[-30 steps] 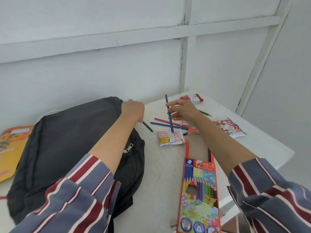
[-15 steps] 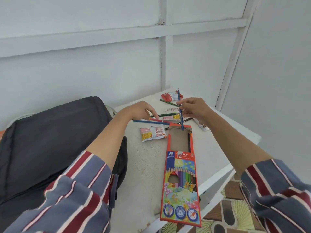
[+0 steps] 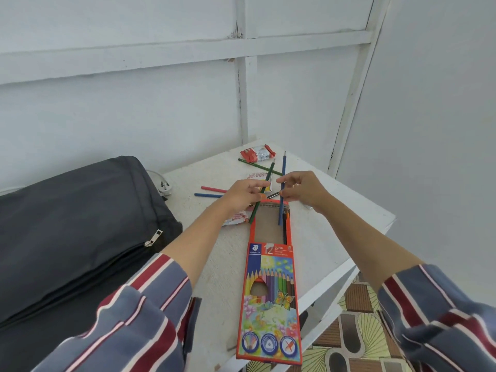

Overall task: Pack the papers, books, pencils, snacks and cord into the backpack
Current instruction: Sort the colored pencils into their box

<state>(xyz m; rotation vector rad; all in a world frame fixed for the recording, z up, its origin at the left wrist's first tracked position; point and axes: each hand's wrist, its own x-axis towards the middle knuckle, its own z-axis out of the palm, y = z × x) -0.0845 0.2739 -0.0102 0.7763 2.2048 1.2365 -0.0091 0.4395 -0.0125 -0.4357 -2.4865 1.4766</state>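
Note:
An orange coloured-pencil box (image 3: pixel 269 296) lies on the white table (image 3: pixel 332 232) with its cardboard tray (image 3: pixel 268 224) pulled out at the far end. My left hand (image 3: pixel 245 194) pinches a green pencil (image 3: pixel 269 174) slanted over the tray's left edge. My right hand (image 3: pixel 303 190) pinches a blue pencil (image 3: pixel 283 167) held nearly upright, its lower tip in the tray. A red pencil (image 3: pixel 213 189), another blue pencil (image 3: pixel 208 195) and another green pencil (image 3: pixel 251 163) lie loose on the table. The dark backpack (image 3: pixel 75 224) lies at the left, zipper pull (image 3: pixel 153 238) showing.
A red snack packet (image 3: pixel 257 153) sits at the table's far edge; another (image 3: pixel 236 218) is partly under my left wrist, a third (image 3: pixel 255 175) behind my hands. A white plug (image 3: pixel 163 186) lies by the backpack. The table edge drops to a patterned floor (image 3: pixel 357 331) at right.
My left hand left the table and picked up a green pencil. Both hands came together over the tray, and the blue pencil's tip went down into it. The view swung right.

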